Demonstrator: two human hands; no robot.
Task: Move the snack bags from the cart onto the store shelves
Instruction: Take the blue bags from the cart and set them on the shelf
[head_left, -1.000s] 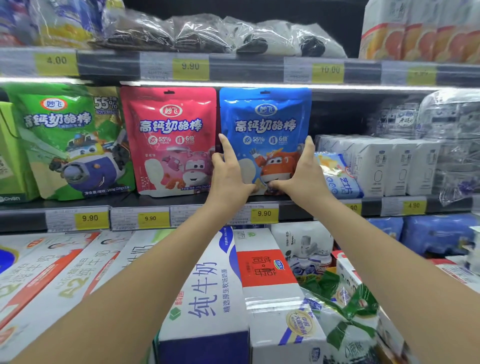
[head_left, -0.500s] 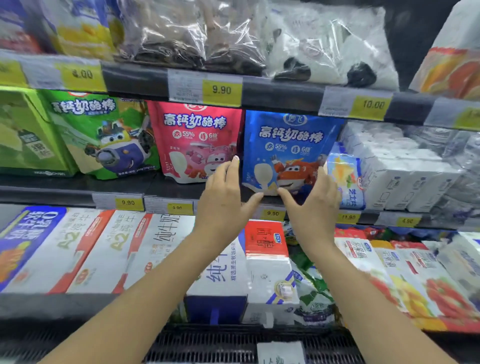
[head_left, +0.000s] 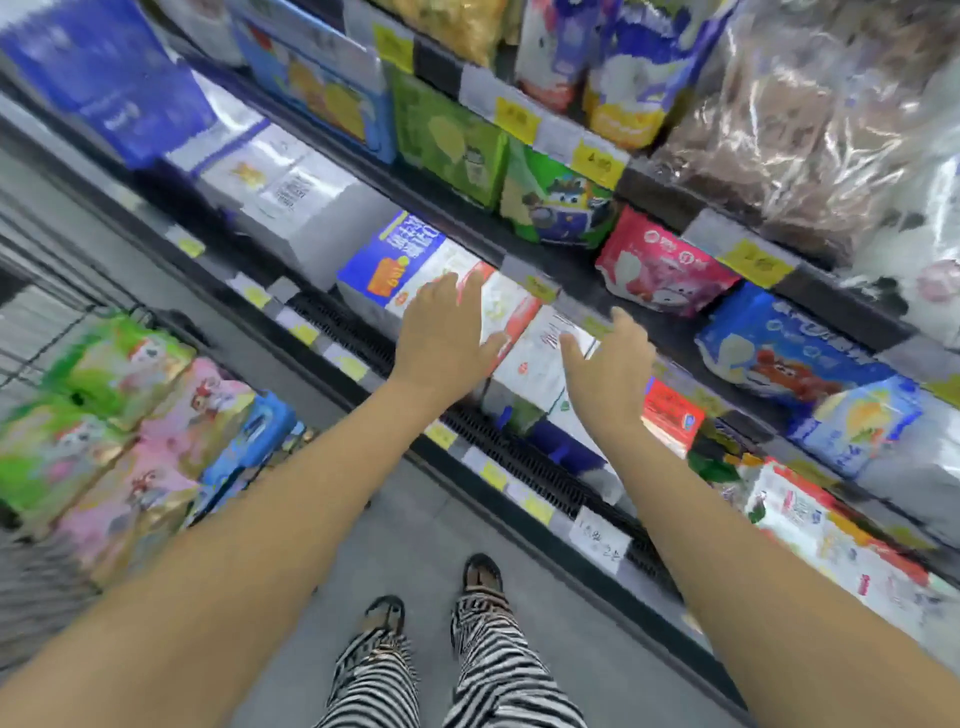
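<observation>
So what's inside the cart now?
The cart at the left holds snack bags: green ones, pink ones and a blue one on top. Anything beneath that top layer is covered, and the picture is blurred.

My cart's snack bags (head_left: 130, 415) look like glossy printed plastic. The upper-shelf wrap (head_left: 810, 119) is crinkled clear film; my trousers (head_left: 498, 670) are striped cloth, the floor (head_left: 415, 545) matt grey.
</observation>
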